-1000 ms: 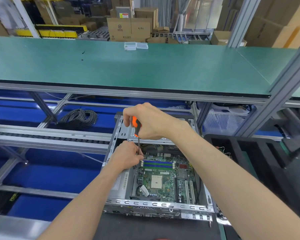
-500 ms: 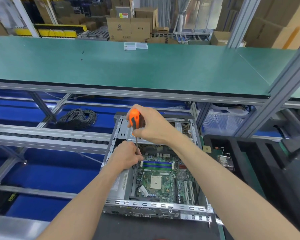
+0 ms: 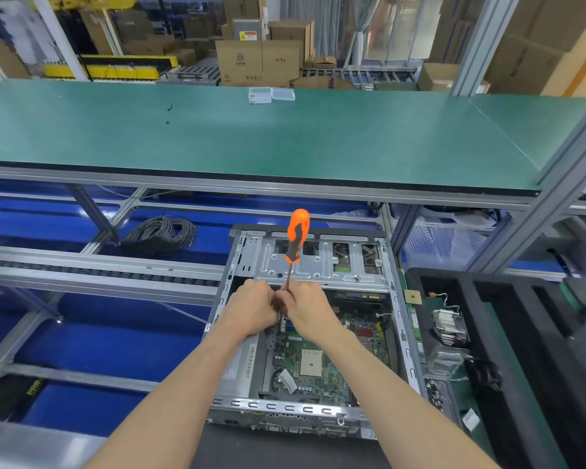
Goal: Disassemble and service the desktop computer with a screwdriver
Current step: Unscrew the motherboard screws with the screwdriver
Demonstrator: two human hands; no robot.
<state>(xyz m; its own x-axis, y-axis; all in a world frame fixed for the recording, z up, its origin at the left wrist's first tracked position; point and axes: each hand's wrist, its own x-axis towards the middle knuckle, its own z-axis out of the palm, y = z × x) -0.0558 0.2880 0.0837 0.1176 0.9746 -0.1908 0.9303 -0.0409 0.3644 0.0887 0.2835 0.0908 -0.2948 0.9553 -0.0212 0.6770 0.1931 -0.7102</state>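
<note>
Below green bench (image 3: pixel 285 140), both my hands (image 3: pixel 251 308) (image 3: pixel 307 308) pinch screwdriver (image 3: pixel 296 236) shaft; freed screw could drop onto motherboard (image 3: pixel 313 360).

A long green shelf (image 3: pixel 285 137) sits on gray metal legs. Brown boxes (image 3: pixel 257 60) stand behind it, maybe on rollers.
</note>
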